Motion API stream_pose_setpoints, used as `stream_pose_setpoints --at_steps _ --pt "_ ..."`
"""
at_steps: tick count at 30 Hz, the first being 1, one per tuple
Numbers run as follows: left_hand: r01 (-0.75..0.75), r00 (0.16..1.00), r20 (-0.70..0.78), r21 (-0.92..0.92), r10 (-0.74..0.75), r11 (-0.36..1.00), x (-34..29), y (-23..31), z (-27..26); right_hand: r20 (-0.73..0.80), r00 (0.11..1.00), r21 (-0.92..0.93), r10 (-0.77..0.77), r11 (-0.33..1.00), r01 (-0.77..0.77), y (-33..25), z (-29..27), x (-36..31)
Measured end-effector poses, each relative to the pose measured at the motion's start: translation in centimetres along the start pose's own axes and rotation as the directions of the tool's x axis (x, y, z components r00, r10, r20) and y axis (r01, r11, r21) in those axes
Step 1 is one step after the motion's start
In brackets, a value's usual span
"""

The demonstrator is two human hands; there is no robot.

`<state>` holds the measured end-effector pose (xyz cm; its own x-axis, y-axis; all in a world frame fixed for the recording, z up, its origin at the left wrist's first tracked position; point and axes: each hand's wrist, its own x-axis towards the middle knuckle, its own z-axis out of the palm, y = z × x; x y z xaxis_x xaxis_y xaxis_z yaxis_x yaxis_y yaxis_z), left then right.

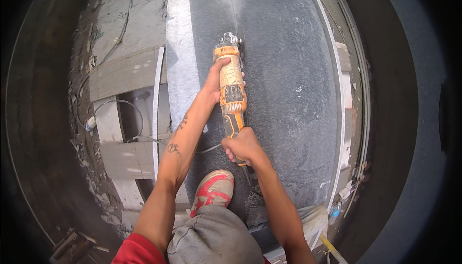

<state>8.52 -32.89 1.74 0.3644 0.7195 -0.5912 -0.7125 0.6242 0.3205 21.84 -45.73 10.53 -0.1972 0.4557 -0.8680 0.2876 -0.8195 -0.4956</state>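
Both my hands hold an orange and black angle grinder (233,90) over a dark grey stone slab (288,105). My left hand (214,82) is wrapped round the front of the body, thumb on top. At the rear handle my right hand (244,146) is closed, with the black cord leaving below it. The cutting disc (241,45) stands edge-on at the right side of the head and meets the slab. A thin straight line (233,6) runs ahead of the disc, with pale dust around it. How deep the disc sits cannot be seen.
My shoe (214,189) stands on the slab near its close end. To the left lie wooden boards (127,69) with gaps, a thin pale strip (158,105) and a looped cable with a white connector (90,123). Past the slab's right edge are pipes and a bottle (335,211).
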Motion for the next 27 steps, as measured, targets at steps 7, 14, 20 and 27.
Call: stream_pose_setpoints --at_steps 7,14,20,27 --pt "-0.015 1.0 -0.003 -0.007 0.015 1.0 -2.4 -3.3 -0.9 -0.053 0.999 -0.064 0.006 0.998 -0.01 3.1 0.7 -2.0" --pt "-0.026 1.0 0.008 0.037 0.026 0.999 -1.3 -2.0 -0.8 -0.035 0.999 -0.044 -0.001 0.999 0.0 1.6 0.4 -1.1" --pt "0.023 1.0 0.019 -0.004 -0.023 1.0 -0.8 -1.1 -0.2 -0.03 1.0 -0.032 0.004 0.999 -0.005 0.6 0.2 -0.9" --pt "0.071 0.992 0.107 -0.103 -0.06 0.992 -2.0 -3.7 -2.2 -0.054 0.998 -0.062 -0.023 0.998 0.02 4.2 1.1 -1.5"
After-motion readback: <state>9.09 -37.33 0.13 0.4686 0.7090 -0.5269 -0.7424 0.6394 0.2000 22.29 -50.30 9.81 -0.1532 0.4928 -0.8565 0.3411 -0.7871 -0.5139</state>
